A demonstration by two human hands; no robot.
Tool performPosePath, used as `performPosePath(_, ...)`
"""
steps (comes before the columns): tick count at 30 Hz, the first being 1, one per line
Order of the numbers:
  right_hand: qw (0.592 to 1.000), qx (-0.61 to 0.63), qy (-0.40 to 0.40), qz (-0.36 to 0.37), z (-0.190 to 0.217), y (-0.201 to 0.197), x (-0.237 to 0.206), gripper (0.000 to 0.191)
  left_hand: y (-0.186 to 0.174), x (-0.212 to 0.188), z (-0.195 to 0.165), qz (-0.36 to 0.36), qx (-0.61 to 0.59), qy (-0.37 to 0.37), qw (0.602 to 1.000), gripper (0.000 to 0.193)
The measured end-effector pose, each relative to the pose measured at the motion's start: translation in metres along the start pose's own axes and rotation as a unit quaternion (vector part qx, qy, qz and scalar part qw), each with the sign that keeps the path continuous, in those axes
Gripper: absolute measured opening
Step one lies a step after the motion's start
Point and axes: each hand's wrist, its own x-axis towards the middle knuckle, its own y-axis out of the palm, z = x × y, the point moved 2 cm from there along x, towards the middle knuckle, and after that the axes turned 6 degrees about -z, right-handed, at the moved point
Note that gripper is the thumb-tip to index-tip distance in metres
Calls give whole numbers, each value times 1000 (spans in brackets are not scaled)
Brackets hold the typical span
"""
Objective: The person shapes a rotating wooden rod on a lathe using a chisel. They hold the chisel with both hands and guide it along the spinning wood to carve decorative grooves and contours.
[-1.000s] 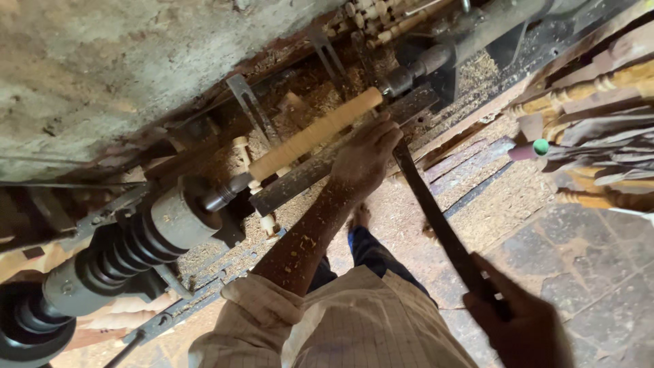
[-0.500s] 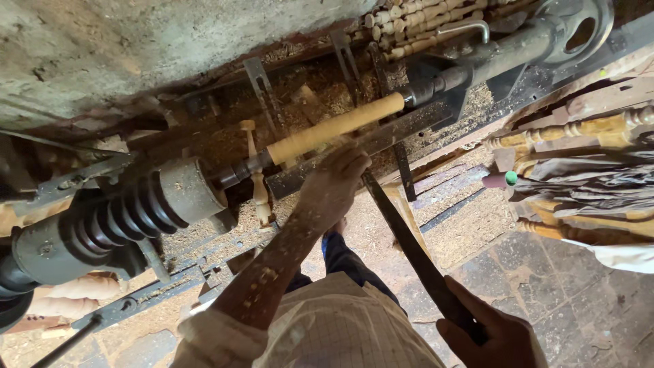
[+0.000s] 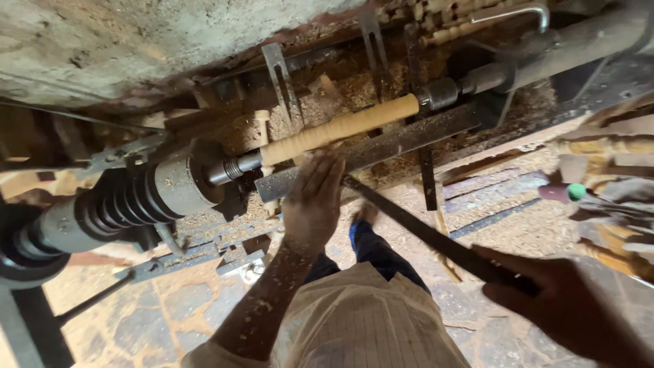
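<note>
Down at the lathe, a pale wooden spindle (image 3: 340, 129) sits mounted between the dark ribbed headstock (image 3: 129, 201) on the left and the metal tailstock shaft (image 3: 545, 58) on the right, running slightly uphill across the view. Just below it lies the flat steel tool rest (image 3: 402, 144), dusted with shavings. The left hand (image 3: 315, 201) is laid flat over the near edge of that rest, fingers extended and pressed together, fingertips up close beneath the spindle; its grip is loose, not wrapped round anything. Against it, on the thumb side, passes a long dark turning tool (image 3: 422, 235), whose tip disappears behind the left hand's fingers, so contact with the wood can't be made out. Back at the lower right, the right hand (image 3: 565, 307) is clenched round the handle end of that tool, grip firm. Sawdust (image 3: 340, 88) is heaped behind the spindle against the rough wall (image 3: 136, 41). Off to the right edge sit turned wooden pieces (image 3: 599, 146) and a small green-tipped object (image 3: 575, 191). Beneath it all, a stone floor (image 3: 163, 320) and the person's striped pale shirt (image 3: 368, 327).
</note>
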Motion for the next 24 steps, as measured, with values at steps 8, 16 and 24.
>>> performPosePath(8, 984, 151, -71, -56, -149, 11, 101, 74, 76, 23, -48, 28, -12, 15, 999, 27)
performPosePath(16, 951, 256, -72, -156, -213, 67, 102, 89, 129, 33, -64, -27, -90, 108, 990, 20)
performPosePath(24, 877, 375, 20, -301, -24, 193, -56, 59, 68, 15, -27, 90, -66, 201, 973, 51)
